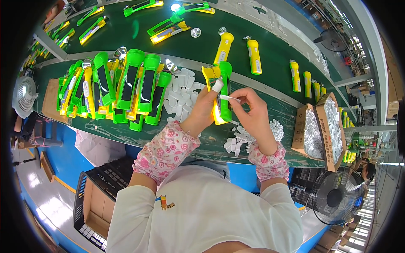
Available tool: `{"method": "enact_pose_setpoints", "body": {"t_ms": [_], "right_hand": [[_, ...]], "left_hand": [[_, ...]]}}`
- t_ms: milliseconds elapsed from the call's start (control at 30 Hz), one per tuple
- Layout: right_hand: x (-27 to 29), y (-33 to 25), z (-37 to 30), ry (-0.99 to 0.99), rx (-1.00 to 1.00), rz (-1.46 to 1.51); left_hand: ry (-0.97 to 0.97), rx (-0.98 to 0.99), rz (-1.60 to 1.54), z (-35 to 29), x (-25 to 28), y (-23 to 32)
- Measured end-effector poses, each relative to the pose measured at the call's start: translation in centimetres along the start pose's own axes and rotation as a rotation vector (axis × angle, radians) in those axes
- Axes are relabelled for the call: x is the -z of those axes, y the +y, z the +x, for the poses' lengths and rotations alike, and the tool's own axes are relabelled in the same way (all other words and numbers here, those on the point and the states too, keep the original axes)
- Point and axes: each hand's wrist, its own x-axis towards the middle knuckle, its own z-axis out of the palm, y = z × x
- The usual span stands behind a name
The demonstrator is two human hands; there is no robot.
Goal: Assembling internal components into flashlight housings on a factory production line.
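Observation:
My left hand (201, 110) grips an opened flashlight casing, its yellow half and green half (226, 76) standing side by side above the bench. A white wrap covers the tip of my left thumb. Between the thumb and fingers of my right hand (254, 113) is a small white plastic strip (230, 98), held against or just over the green half; contact is hard to tell. To the left of my left hand lies a heap of oval white plastic pieces (182, 95). More white pieces (237, 142) are spread below the casing, near the bench's front edge.
Several green and yellow flashlight casings (130, 80) are piled at left. Beyond the bench, a green conveyor belt (190, 46) carries yellow flashlights (254, 57) and opened casings. A cardboard box (313, 130) of small white parts sits at right. Fans (334, 196) stand at both sides.

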Motion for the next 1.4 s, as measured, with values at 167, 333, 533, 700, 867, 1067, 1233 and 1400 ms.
{"method": "enact_pose_setpoints", "body": {"t_ms": [167, 333, 533, 700, 867, 1067, 1233, 1400], "right_hand": [[1.1, 0.6, 1.3, -0.013, 0.157, -0.363], [1.4, -1.6, 2.9, -0.056, -0.011, -0.11], [-0.2, -1.9, 2.7, -0.099, -0.096, -0.038], [-1.0, -1.6, 1.7, 0.038, -0.013, -0.124], [-0.7, -1.0, 1.9, 0.026, 0.094, -0.189], [-0.6, -1.5, 0.3, 0.238, 0.21, -0.631], [-1.5, 0.4, -0.7, -0.001, -0.093, -0.326], [-2.1, 0.3, -1.0, 0.052, -0.042, -0.378]], "left_hand": [[0.042, -0.128, -0.001, -0.1, -0.9, 0.7], [-0.135, -0.056, -0.112, -0.5, -1.2, 0.8], [-0.305, -0.07, -0.077, -1.5, -1.1, 1.4], [-0.248, -0.195, -0.038, -0.9, -0.5, 1.1], [-0.186, -0.249, 0.002, -1.1, -1.3, 1.1], [-0.086, -0.191, -0.076, -1.7, -2.1, 1.5], [0.083, -0.299, 0.074, -0.6, -2.7, 0.3], [0.213, -0.366, 0.148, -0.3, -3.4, 0.0]]}}
